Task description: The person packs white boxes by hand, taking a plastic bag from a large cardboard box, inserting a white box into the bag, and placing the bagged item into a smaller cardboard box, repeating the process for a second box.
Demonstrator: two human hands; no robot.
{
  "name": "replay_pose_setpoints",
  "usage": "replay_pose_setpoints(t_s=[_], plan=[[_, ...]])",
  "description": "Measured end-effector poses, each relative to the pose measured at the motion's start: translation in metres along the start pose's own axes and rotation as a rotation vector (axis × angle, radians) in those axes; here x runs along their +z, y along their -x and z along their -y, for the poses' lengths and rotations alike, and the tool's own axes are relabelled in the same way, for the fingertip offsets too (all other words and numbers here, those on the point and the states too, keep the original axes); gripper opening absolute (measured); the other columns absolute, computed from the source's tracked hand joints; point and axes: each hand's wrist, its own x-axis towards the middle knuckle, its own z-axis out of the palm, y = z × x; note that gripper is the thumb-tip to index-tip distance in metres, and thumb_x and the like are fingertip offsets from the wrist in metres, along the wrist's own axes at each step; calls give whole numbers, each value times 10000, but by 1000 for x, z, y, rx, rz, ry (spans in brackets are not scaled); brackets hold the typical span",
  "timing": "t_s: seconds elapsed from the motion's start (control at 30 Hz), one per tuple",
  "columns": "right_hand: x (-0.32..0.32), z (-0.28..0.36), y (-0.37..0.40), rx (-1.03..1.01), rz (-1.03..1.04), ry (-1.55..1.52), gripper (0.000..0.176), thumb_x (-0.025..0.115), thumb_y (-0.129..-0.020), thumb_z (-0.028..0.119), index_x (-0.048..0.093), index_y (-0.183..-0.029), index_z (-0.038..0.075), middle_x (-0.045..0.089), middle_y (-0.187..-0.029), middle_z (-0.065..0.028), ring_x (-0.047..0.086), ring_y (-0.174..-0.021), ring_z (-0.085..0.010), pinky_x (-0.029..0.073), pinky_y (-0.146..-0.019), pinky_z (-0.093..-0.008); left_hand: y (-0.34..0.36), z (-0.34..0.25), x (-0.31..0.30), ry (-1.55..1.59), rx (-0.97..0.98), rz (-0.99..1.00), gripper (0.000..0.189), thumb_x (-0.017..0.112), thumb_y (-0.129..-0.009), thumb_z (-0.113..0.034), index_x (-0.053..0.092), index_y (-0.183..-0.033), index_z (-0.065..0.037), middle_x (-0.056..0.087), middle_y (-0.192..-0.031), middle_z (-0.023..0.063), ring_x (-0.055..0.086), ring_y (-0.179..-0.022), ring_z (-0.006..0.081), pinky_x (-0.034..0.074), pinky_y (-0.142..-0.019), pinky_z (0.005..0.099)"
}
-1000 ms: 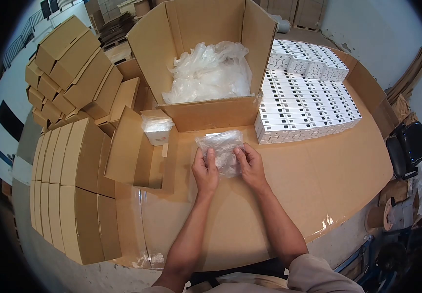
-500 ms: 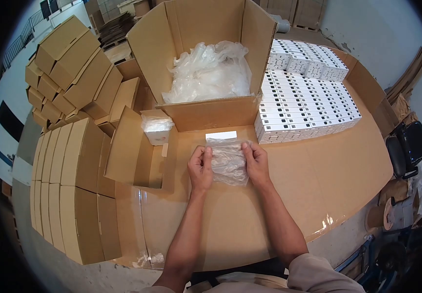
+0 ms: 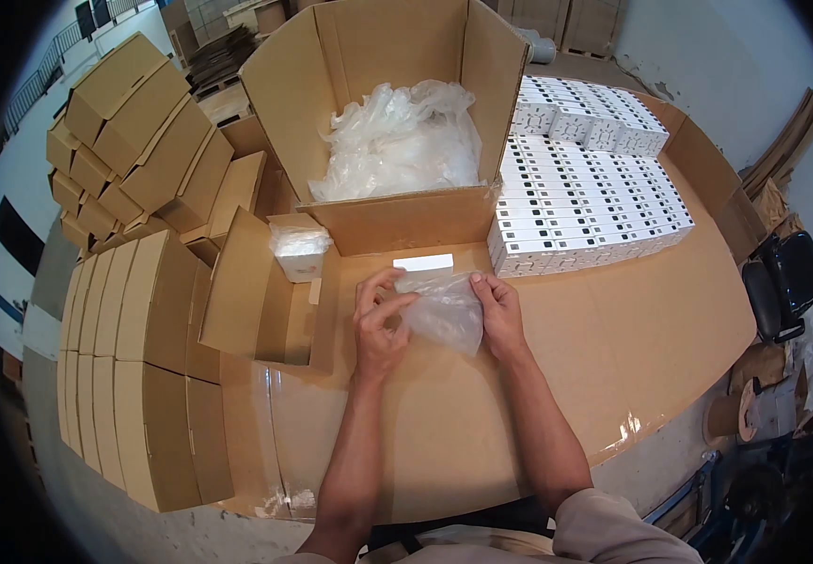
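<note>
A clear plastic bag (image 3: 446, 312) is stretched between my hands over the cardboard-covered table. My right hand (image 3: 500, 315) pinches its upper right corner between thumb and fingers. At the bag's left edge, my left hand (image 3: 380, 321) has its thumb and index finger apart, touching or very near the plastic. Just beyond the bag lies a small white box (image 3: 423, 263). To the left, an open cardboard carton (image 3: 237, 287) holds a white box wrapped in clear plastic (image 3: 301, 252).
A large open carton (image 3: 406, 226) full of clear plastic bags (image 3: 406, 141) stands ahead. White boxes in rows (image 3: 594, 202) fill the right rear of the table (image 3: 604, 348). Brown cartons (image 3: 134, 329) are stacked at left. A black chair (image 3: 782, 287) stands at right.
My left hand has let go of its corner of the bag and its fingers have spread. The bag now hangs smoother and slanted from my right hand.
</note>
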Motion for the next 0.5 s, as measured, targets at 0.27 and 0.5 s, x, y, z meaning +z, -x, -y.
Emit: replay_pose_setpoints(t_s=[0.27, 0.5], plan=[[0, 7, 1, -154, 125, -188, 506, 616, -1027, 494, 643, -1217, 26, 673, -1031, -6, 588, -927, -89, 478, -829, -259, 14, 2, 8, 529, -717, 99, 284, 685, -1018, -253, 716, -925, 13, 624, -710, -23, 519, -554, 32, 457, -454, 228], [-1, 8, 5, -162, 227, -269, 549, 706, -969, 482, 661, -1239, 6, 695, -1118, -48, 640, -1033, -138, 509, -932, -301, 13, 1, 7, 447, -763, 150, 268, 700, -1004, -236, 718, -918, 17, 627, -705, -18, 537, -585, 33, 466, -477, 231]])
